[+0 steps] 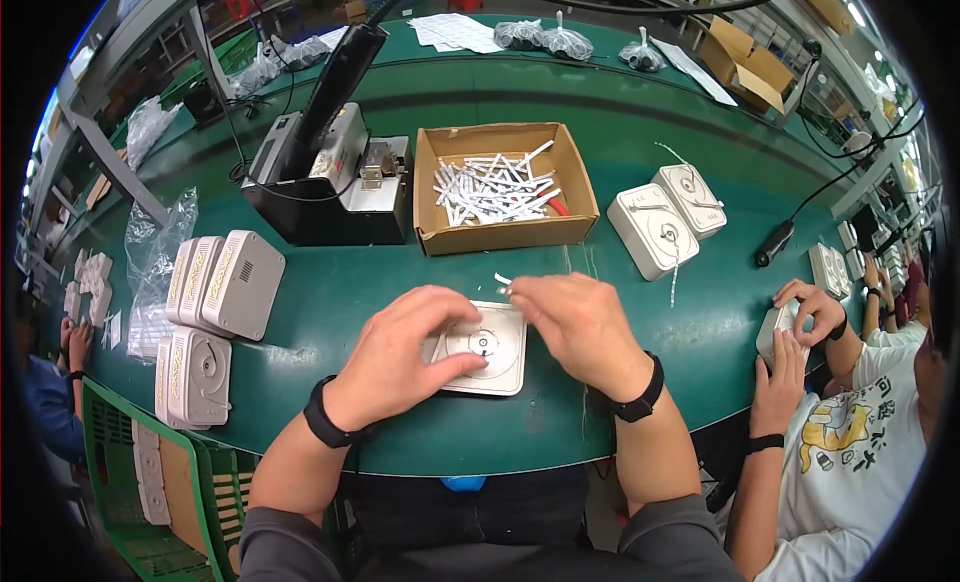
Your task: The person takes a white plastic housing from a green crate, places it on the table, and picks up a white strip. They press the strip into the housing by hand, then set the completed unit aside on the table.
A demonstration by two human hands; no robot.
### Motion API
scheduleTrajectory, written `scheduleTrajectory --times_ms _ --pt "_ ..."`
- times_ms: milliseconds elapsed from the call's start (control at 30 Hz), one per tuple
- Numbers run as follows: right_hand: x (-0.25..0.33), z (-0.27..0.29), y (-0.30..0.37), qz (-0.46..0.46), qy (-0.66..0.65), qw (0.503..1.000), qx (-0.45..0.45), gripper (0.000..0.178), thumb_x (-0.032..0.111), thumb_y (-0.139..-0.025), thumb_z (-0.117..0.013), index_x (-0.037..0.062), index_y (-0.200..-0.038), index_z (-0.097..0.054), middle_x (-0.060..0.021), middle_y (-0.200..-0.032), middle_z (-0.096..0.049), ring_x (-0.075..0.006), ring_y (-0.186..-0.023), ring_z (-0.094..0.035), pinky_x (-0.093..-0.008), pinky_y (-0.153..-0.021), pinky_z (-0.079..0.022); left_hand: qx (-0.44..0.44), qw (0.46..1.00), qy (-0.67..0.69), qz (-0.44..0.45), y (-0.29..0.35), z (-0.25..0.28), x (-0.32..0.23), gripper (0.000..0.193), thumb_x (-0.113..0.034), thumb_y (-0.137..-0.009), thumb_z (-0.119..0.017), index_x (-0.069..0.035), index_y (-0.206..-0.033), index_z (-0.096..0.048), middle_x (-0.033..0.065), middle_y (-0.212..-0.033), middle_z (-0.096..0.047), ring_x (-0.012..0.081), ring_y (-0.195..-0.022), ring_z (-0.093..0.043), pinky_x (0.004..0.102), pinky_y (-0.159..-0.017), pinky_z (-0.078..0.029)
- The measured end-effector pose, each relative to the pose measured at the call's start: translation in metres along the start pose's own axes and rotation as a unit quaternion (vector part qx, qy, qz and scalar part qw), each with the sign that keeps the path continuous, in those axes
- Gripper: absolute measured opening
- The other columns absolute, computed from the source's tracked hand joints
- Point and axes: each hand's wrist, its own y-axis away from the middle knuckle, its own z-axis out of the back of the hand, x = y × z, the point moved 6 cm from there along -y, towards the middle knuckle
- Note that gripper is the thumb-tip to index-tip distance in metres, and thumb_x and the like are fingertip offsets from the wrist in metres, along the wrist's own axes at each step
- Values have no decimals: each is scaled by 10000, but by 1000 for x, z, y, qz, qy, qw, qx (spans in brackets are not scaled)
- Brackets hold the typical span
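**benchnewbie:** what've you got in your hands there, and where's it sitting?

**me:** A white square plastic housing (487,347) with a round hub in its face, lying flat on the green bench (560,102), centre of the frame just below the middle. My left hand (405,352) is curled over its left edge, fingers pressing it down. My right hand (580,327) is over the top right corner with thumb and forefinger pinched shut on a little white strip (502,279) just above the housing's upper edge. The hands are close together but not touching.

**benchnewbie:** how does it handle?

**me:** My guess: the housing is light, rigid and smooth, so it would skate on the mat unless pinned. I'd hold it by the flat edges, off the hub. The strip looks thin and floppy, so it wants a fingertip pinch near the end.

**benchnewbie:** what else is around?

**me:** Above centre there's a cardboard box (505,187) full of more white strips. To its left is a black and silver bench machine (330,177). Finished-looking white units (215,287) are stacked at mid left, and two more (668,217) are at upper right. There's a green crate (150,502) at lower left. At the right edge a co-worker's hands (800,327) hold a similar unit.
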Motion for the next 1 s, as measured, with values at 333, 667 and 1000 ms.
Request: scheduleTrajectory --times_ms 333,667,1000 --pt "4 -11 -1 -19 9 1000 -2 193 57 -937 -734 45 -1126 -697 -159 -919 -753 -368 -787 -723 -432 -673 -569 36 982 -149 -111 6 -17 6 252 -138 -781 -905 -77 -988 -774 41 -1135 -710 290 -1238 -643 444 -1045 -493" --pt "4 -20 2 -36 5 999 36 139 59 -956 -705 37 -1091 -684 -165 -890 -739 -377 -793 -721 -444 -679 -569 24 985 -123 -114 11 -21 2 170 -81 -834 -856 -65 -953 -736 48 -1127 -739 299 -1230 -676 455 -1056 -498" --pt "-2 -25 3 -77 -45 995 51 95 96 -1001 -676 28 -1065 -697 -184 -904 -748 -399 -795 -722 -450 -673 -570 -12 997 -50 -62 5 -17 16 155 -46 -870 -827 -36 -940 -689 102 -1011 -788 329 -1208 -725 466 -1071 -520"
